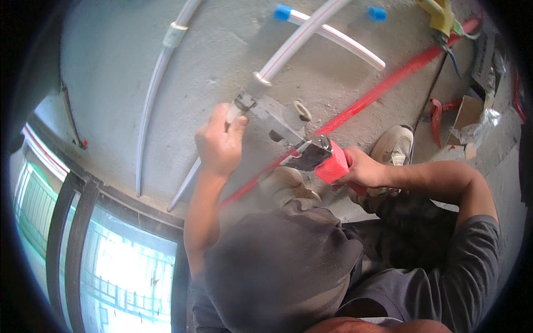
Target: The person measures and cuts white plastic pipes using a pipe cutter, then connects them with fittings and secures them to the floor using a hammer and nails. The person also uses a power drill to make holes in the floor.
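Note:
My right hand (361,168) is wrapped round the red handle of a pipe fusion welder (288,125), whose grey metal plate reaches up and left. A second die stands out from the plate nearer its middle. At the plate's far end, my left hand (218,139) is closed on a short white plastic fitting (235,112), pressed against the die there. On the opposite side of that die, a white pipe (300,41) with a red stripe comes down from the top edge, a grey-white collar (257,86) at its end. My fingers partly hide the fitting.
Another white pipe (148,108) with a coupling lies left. A short pipe (350,45) with a blue cap and a loose blue cap (377,14) lie beyond. A red strip (383,86) crosses the concrete floor. Cardboard (469,114) and plastic scraps lie right; a window frame (133,213) stands lower left.

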A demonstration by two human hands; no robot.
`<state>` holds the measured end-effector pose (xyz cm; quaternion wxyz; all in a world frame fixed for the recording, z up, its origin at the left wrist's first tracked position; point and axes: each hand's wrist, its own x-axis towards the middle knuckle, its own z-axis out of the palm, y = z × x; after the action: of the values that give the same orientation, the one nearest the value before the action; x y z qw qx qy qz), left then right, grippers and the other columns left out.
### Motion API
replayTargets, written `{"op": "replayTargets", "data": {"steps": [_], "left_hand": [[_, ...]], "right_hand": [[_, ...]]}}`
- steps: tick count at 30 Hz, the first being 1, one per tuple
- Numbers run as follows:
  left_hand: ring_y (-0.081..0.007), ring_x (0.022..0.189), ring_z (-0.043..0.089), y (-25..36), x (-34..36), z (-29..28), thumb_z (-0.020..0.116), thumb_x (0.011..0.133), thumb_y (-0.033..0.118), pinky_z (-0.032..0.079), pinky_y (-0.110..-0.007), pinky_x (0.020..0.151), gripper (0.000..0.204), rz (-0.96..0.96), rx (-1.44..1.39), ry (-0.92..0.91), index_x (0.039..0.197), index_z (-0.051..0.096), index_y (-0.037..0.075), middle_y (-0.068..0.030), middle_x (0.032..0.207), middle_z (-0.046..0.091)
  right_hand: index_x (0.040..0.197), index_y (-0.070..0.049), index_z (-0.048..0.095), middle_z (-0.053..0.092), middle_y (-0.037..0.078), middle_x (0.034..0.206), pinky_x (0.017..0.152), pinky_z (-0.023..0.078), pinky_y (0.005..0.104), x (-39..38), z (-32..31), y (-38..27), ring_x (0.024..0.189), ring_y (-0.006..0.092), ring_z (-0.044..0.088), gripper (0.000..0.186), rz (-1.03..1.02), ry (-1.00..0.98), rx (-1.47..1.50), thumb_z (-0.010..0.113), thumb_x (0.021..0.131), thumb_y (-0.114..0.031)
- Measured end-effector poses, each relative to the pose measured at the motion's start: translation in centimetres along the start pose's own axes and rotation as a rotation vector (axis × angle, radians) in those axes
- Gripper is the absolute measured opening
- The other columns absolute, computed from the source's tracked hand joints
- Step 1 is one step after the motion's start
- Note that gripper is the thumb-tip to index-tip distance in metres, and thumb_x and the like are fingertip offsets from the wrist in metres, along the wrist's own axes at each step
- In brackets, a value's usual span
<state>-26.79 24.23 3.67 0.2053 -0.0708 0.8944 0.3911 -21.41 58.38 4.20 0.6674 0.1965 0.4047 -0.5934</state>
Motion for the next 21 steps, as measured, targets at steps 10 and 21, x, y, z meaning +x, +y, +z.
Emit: {"op": "replayTargets", "data": {"steps": [10, 21], "left_hand": [[-0.0407, 0.060, 0.067, 0.4, 0.1, 0.2, 0.079, 0.094, 0.022, 0.047, -0.048, 0.053, 0.025, 0.047, 0.044, 0.066, 0.103, 0.063, 0.005, -0.0165, 0.067, 0.066], [-0.0418, 0.061, 0.066, 0.6, 0.0, -0.2, 0.078, 0.095, 0.026, 0.046, -0.050, 0.053, 0.029, 0.004, 0.084, 0.028, 0.095, 0.057, 0.007, -0.0149, 0.065, 0.064]], "right_hand": [[0.105, -0.001, 0.073, 0.072, 0.003, 0.086, 0.067, 0.055, 0.0301, -0.1, 0.5, -0.5, 0.075, 0.0124, 0.068, 0.022, 0.146, 0.092, -0.006, 0.084, 0.086, -0.001], [0.085, -0.005, 0.071, 0.065, 0.002, 0.069, 0.050, 0.047, 0.0316, -0.6, 2.1, -2.1, 0.057, 0.0113, 0.061, 0.019, 0.099, 0.130, -0.135, 0.086, 0.088, -0.015]]}}
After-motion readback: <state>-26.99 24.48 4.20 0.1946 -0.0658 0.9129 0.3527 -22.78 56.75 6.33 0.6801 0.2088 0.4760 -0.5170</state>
